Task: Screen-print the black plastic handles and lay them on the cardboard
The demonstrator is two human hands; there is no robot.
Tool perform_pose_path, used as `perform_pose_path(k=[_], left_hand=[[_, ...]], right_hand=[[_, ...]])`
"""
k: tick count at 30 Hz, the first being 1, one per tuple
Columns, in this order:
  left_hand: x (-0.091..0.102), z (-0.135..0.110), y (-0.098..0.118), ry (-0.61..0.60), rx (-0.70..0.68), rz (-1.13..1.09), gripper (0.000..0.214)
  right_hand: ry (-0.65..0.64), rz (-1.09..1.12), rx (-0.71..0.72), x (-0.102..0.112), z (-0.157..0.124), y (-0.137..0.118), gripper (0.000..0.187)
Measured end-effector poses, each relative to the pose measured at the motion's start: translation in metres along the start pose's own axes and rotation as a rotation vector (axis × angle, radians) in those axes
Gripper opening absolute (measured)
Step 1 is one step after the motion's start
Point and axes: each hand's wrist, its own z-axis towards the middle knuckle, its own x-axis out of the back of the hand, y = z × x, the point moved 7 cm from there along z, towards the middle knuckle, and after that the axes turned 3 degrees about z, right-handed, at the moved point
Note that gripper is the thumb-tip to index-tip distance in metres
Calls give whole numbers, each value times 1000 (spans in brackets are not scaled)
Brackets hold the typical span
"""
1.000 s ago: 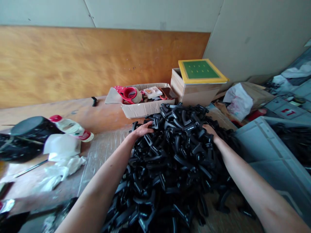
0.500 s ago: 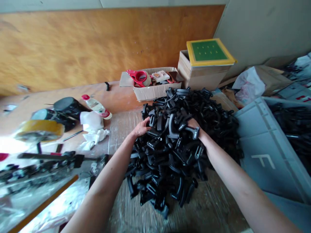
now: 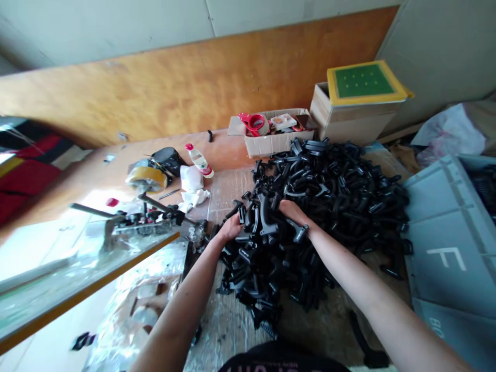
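A big heap of black parts is lying on the table in front of the person, and both hands are working within this heap. The left hand is touching the parts at the left side, its fingers bending a little around them. The right hand is reaching among the parts from the other side, and several pieces are lying between the two hands. The fingertips are hiding behind the parts, so I cannot tell how far each hand is opening, or whether it is gripping any piece.

One loose part is lying apart, near the right forearm. Behind the heap, a small carton is holding a red tape dispenser. A grey bin is standing just beside the heap, at the right. A bottle is resting farther left.
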Motion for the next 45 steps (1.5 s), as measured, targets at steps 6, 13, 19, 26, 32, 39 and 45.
perform_pose_path(k=[6, 13, 19, 26, 32, 39, 45], left_hand=[[13, -34, -15, 118, 30, -75, 60], [10, -167, 5, 632, -36, 140, 62], [-139, -264, 27, 65, -650, 497, 60], [-195, -240, 27, -119, -645, 559, 47], [-196, -232, 32, -63, -589, 443, 49], [-193, -252, 44, -26, -741, 407, 61], [-232, -310, 40, -163, -1040, 477, 59]], right_hand=[[214, -178, -35, 57, -47, 2, 44], [602, -121, -188, 90, -228, 82, 31], [342, 69, -496, -32, -338, 148, 21], [327, 200, -468, -101, -366, 152, 24], [548, 206, -795, -155, -497, 179, 27], [717, 719, -1298, -364, -668, 163, 22], [773, 1114, -1509, -519, -711, 135, 21]])
